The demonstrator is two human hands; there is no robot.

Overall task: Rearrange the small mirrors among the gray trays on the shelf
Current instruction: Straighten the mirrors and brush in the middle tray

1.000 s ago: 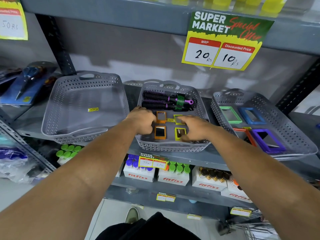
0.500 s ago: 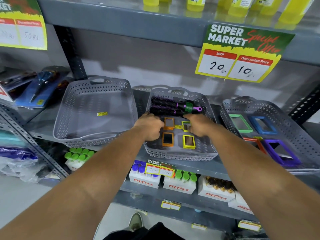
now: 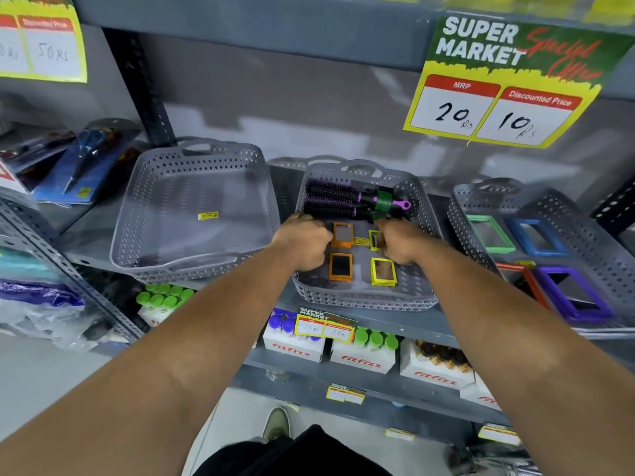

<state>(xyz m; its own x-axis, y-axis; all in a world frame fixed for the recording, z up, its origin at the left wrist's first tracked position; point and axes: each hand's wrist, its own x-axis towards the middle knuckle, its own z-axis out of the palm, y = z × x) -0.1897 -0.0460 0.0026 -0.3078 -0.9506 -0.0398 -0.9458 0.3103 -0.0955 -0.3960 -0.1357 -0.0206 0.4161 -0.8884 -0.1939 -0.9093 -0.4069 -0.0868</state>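
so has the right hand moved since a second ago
Yes: right hand moved back in the middle tray, from the front yellow mirror to the rear yellow mirror.

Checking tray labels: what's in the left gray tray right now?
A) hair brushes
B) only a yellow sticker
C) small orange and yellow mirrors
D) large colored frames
B: the left gray tray shows a bare floor except for a yellow sticker; the small mirrors sit in the middle tray.

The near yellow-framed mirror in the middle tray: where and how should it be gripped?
Pinch the near yellow-framed mirror by its two long frame edges, coming from above. It lies flat, glass up, on the middle tray floor with bare floor on both sides, so fingers can likely slip in without touching the glass.
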